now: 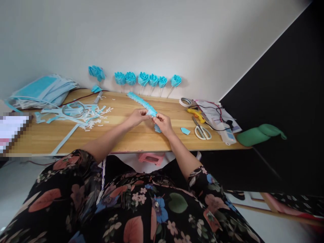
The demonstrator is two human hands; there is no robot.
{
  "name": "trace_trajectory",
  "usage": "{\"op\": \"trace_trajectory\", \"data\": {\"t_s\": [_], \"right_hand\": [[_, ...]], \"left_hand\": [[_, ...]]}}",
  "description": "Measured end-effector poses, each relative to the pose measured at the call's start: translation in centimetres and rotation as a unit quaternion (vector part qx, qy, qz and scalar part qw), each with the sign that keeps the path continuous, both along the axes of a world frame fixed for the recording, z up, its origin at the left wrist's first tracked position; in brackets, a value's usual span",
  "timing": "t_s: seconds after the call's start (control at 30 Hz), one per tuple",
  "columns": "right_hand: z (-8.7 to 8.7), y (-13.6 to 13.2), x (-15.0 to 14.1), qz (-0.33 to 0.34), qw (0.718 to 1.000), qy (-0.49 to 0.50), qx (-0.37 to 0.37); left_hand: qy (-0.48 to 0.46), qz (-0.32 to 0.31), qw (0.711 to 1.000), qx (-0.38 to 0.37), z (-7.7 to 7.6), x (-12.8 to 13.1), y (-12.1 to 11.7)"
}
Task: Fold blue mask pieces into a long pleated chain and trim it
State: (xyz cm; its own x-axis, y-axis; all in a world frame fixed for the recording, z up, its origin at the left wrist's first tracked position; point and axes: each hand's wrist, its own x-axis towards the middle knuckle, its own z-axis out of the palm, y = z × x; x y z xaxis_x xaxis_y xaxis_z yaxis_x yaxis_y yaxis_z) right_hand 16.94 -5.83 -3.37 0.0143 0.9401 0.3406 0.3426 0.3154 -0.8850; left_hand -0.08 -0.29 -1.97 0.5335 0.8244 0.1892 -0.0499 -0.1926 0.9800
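We hold a frilled blue strip (139,98) above the middle of the surface (141,140). Our left hand (138,117) pinches it between thumb and fingers, and our right hand (164,125) grips it just beside, the fingertips nearly meeting. From there its longer part runs out toward eleven o'clock, while the short end shows at about five, beneath our right hand.

Taking our hands as the dial's centre, we see six blue roses (143,79) on sticks along the wall (141,40), between eleven and one. Another blue bloom (96,72) sits at ten. Toward nine lie scraps (95,114) with a ring (73,109) among them; beyond, slightly higher, is a pile of masks (43,90).

At two we have the tape (185,102), at three the yellow glue gun (198,115). Near four come a blue scrap (185,131) and the scissors (202,131), with a green pouch (260,134) farther out. Below the surface, at six, stands a pink stool (151,158).
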Motion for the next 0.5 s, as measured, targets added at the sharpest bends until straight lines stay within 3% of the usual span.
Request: {"op": "trace_trajectory", "data": {"t_s": [0.27, 0.5], "right_hand": [[0.24, -0.17, -0.03, 0.005, 1.0, 0.025, 0.002], [0.8, -0.47, -0.12, 0.021, 0.997, 0.069, -0.017]], "left_hand": [[-0.004, -0.005, 1.0, -0.022, 0.57, -0.35, -0.11], [0.0, 0.031, 0.999, -0.025, 0.54, -0.55, 0.36]]}}
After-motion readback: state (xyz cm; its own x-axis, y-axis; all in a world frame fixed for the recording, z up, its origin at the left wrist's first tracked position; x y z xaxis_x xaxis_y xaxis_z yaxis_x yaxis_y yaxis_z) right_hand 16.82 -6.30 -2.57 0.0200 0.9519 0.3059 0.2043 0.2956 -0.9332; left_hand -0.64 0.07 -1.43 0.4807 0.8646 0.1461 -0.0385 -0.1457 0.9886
